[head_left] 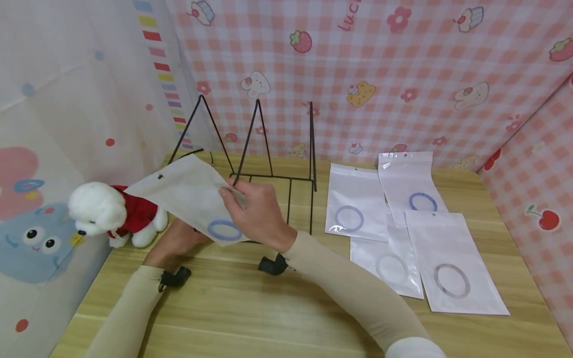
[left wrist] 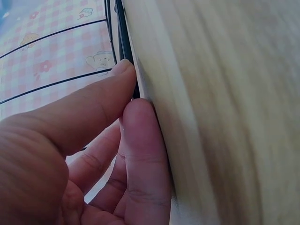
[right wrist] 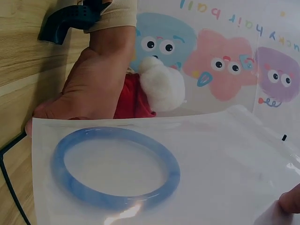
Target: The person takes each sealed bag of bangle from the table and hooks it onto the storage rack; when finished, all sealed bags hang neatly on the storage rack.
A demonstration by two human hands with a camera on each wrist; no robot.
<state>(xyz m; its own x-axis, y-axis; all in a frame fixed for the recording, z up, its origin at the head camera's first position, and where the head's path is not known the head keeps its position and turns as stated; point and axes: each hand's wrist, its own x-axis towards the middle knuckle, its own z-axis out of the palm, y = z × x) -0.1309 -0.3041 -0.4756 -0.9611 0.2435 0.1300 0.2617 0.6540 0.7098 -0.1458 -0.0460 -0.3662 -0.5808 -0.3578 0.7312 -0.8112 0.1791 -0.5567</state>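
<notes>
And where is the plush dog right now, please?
In the head view, the plush dog sits on the left side of the table, beside the left hand.

Head view: the pink checked cloth (head_left: 429, 64) carries red lettering (head_left: 348, 16), "luc" plus a letter cut by the top edge. Right wrist view: the white cloth (right wrist: 281, 35) carries inverted multicoloured lettering (right wrist: 258, 29), "ucky hair", cut at the right edge; the last word appears to be "ball".

Left of the wire rack (head_left: 291, 178) sits a plush dog (head_left: 135, 211); right of it lie four bangle packets (head_left: 396, 243); my right hand (head_left: 261, 214) holds a fifth packet (head_left: 188, 189) at its left end.
</notes>
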